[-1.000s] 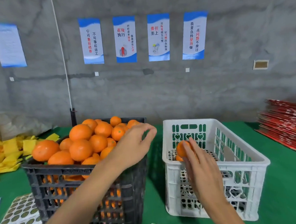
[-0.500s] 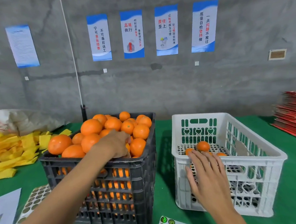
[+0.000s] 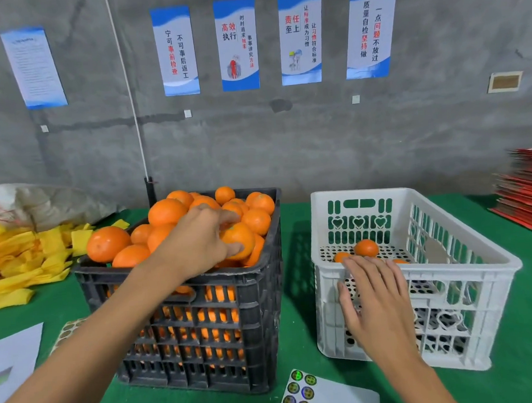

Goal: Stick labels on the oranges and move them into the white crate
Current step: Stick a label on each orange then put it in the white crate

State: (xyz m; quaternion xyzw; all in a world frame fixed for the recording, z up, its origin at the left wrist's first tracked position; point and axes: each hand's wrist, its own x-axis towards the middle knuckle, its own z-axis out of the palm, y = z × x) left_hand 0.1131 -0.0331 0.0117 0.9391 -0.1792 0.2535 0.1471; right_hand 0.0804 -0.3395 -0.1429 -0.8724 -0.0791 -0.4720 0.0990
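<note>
While the left hand [image 3: 199, 248] curls round a round orange fruit [image 3: 238, 240] atop the black slatted crate [image 3: 203, 321], it should lift straight up, right hand [image 3: 378, 303] slack-fingered, empty, before the white perforated plastic crate [image 3: 465, 268].

i'm seeing the left hand [image 3: 199, 245] going from hovering above the black crate [image 3: 257, 297] to closing its fingers on an orange [image 3: 240, 238] there; right hand [image 3: 377, 300] is letting its orange go into the white crate [image 3: 484, 270], pulling back open-fingered.
</note>
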